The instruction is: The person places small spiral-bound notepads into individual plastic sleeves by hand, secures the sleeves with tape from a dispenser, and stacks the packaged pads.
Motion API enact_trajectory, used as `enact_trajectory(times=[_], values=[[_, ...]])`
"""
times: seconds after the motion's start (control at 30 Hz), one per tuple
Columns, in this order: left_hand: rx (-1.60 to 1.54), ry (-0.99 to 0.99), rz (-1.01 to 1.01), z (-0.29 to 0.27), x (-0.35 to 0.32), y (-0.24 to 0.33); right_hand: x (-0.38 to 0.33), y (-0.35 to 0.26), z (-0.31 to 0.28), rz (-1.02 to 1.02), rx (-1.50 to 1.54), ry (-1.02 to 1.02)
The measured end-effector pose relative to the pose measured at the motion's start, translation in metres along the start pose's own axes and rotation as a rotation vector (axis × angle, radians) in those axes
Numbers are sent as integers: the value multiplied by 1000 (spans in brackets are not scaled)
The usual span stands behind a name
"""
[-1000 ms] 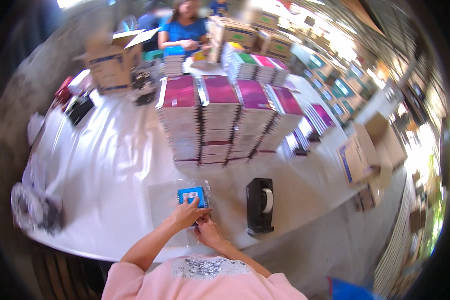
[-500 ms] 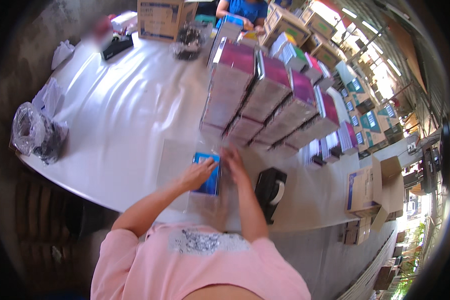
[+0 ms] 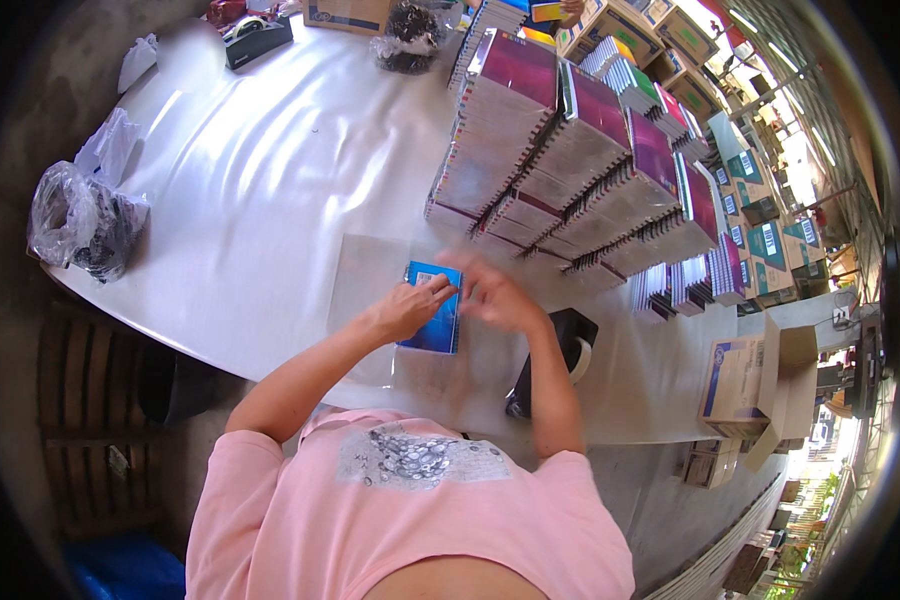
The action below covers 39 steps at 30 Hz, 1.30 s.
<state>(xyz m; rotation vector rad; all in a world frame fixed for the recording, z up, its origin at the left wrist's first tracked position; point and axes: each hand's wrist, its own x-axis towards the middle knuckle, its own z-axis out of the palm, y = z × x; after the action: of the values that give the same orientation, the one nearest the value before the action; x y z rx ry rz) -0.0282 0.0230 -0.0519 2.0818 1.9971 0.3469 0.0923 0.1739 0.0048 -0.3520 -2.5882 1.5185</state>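
A blue spiral notebook (image 3: pixel 432 335) lies on a clear plastic sheet (image 3: pixel 358 285) at the near middle of the table. My left hand (image 3: pixel 410 308) rests on its cover, fingers drawn together and pressed near the right edge; any film pinched there is too fine to make out. Just off the notebook's right side, my right hand (image 3: pixel 498 298) is raised and blurred, its fingers apart with nothing visible in them. A black tape dispenser (image 3: pixel 555 365) with a roll of tape stands to the right of it, beside my right forearm.
Tall stacks of purple-covered spiral notebooks (image 3: pixel 560 150) stand beyond my right hand. A plastic bag of dark items (image 3: pixel 90 225) sits at the left edge; another dark bundle (image 3: pixel 410 38) is at the back. An open carton (image 3: pixel 740 385) stands right. A person's hand (image 3: pixel 570 10) shows at the far side.
My view has shifted, so the table's contents sit differently in the picture. My right hand has lifted beside the notebook with its fingers spread; my left hand stays on the cover.
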Motion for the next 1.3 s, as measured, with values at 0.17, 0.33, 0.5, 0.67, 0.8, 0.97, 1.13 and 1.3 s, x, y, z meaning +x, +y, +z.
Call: enact_trajectory(times=[0.17,0.33,0.5,0.67,0.8,0.97,1.13,1.3], values=[[37,-186,-99,-5,-4,5,-10,5,31,-125,-314,-104],[-295,-129,-294,-24,-19,0,-6,37,29,-64,-199,-37],[-259,-30,-265,-1,-40,-22,3,53,29,-182,-78,-37],[-301,-27,-272,10,-30,-19,3,65,31,-116,136,-44],[-283,-75,-304,7,-25,-14,4,62,34,-97,223,4],[-279,-118,-333,5,-16,-6,4,51,40,-86,193,59],[-253,-131,-319,14,-14,-11,2,28,51,-25,-19,47],[-610,200,-259,35,-21,-15,0,20,64,-111,-239,122]])
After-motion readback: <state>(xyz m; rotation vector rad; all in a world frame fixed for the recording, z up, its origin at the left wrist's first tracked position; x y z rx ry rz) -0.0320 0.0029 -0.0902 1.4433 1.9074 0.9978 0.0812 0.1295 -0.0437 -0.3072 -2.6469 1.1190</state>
